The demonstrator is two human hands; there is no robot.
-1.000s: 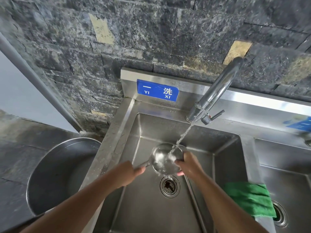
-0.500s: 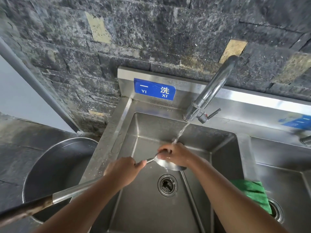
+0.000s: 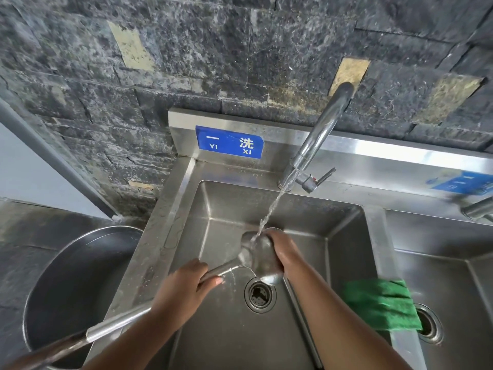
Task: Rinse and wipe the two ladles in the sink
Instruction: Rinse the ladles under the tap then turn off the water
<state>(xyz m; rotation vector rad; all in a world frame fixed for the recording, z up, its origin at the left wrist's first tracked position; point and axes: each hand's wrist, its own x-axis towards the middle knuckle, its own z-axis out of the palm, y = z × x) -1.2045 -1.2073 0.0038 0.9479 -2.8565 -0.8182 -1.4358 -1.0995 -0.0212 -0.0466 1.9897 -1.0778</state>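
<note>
One steel ladle (image 3: 257,256) is held over the left sink basin (image 3: 213,209), its bowl turned so the rounded back faces up under the running water from the tap (image 3: 314,145). My left hand (image 3: 184,289) grips its long handle, which runs down to the lower left with a dark end. My right hand (image 3: 282,252) is cupped round the right side of the ladle's bowl. A second ladle is not in sight.
The drain (image 3: 259,293) lies just below the ladle. A green cloth (image 3: 381,303) lies on the divider between the two basins. A large steel basin (image 3: 72,284) stands left of the sink. A second tap (image 3: 477,209) shows at the right edge.
The ladle's bowl has turned from open side up to rounded back up under the stream. My right hand has shifted from over the bowl to its right side.
</note>
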